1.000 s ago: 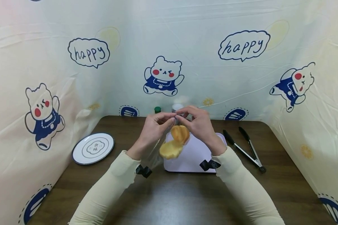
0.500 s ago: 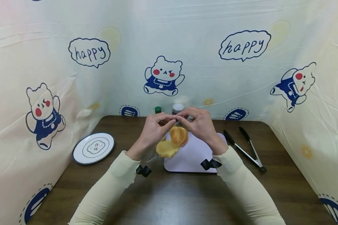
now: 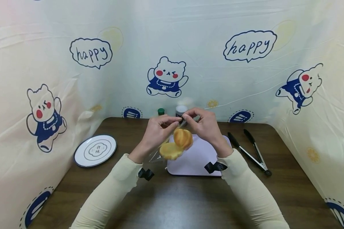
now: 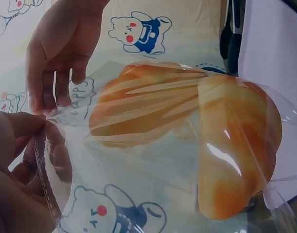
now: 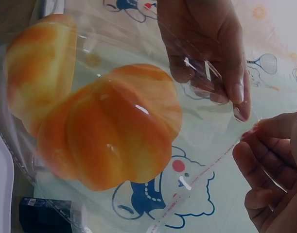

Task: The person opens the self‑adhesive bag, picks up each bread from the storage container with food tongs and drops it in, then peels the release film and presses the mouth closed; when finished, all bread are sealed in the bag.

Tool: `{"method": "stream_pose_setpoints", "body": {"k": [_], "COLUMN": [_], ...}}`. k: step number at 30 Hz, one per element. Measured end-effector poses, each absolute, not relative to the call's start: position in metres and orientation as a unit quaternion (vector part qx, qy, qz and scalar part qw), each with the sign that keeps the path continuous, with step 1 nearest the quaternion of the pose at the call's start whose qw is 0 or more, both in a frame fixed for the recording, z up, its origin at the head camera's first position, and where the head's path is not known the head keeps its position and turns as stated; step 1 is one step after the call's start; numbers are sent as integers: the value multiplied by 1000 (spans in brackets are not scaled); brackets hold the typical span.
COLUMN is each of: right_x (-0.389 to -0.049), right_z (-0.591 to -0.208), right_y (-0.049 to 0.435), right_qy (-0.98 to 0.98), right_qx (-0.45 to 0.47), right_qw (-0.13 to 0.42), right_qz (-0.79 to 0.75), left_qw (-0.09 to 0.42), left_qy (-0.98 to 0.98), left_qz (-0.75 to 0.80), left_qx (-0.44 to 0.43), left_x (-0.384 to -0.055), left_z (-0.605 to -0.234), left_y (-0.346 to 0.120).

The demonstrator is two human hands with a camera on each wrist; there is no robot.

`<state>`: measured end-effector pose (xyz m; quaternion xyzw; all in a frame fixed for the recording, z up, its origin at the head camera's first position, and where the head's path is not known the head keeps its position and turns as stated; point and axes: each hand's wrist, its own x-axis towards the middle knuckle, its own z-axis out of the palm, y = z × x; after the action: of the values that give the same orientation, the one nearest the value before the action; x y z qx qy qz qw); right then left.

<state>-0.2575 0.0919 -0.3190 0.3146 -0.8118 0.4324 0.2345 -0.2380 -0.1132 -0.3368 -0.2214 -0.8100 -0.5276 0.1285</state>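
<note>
Two bread pieces, one rounded and ridged point(image 3: 183, 139), one with a pale cut face point(image 3: 171, 150), hang inside a clear plastic bag point(image 4: 124, 170) over the lilac tray point(image 3: 199, 162). At the bag's upper edge, my left hand point(image 3: 157, 131) pinches the film between thumb and fingers. My right hand point(image 3: 204, 125) pinches the same edge close beside it, with a small gap between the fingertips. A strip with red print point(image 5: 187, 189) runs along the bag's edge in the right wrist view. The hands partly hide the bag's top in the head view.
On the wooden table point(image 3: 177, 200), a white plate point(image 3: 95, 150) lies at left and black-tipped tongs point(image 3: 253, 152) lie spread at right. Behind the hands stand a green-capped bottle point(image 3: 161, 111) and a white-lidded jar point(image 3: 181, 110). Printed cloth walls surround the table.
The bag with the bread swung left, then slightly back to the right. My right hand has shifted a little right, parting from the left fingertips; the left hand has hardly moved.
</note>
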Motion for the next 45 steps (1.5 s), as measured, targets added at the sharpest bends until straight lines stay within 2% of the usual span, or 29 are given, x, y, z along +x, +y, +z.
{"method": "stream_pose_setpoints", "body": {"k": [17,29,45], "right_x": [-258,-266,-270], "right_z": [-319,-320,-324], "right_y": [90,105,153], "right_qy": [-803,-789,-763], "right_qx": [278,193,111], "right_qw": [222,215,227], "right_qz": [477,542,595], "left_qw": [145,170,244], "left_qy": [-808,-810,-781], "left_qz": [-524,-531,-549], "left_qx": [-227,-184,-170], "left_x": [-239,-239,-241], "left_z": [-333,-330,-332], "left_y": [-114,-119,-130]}}
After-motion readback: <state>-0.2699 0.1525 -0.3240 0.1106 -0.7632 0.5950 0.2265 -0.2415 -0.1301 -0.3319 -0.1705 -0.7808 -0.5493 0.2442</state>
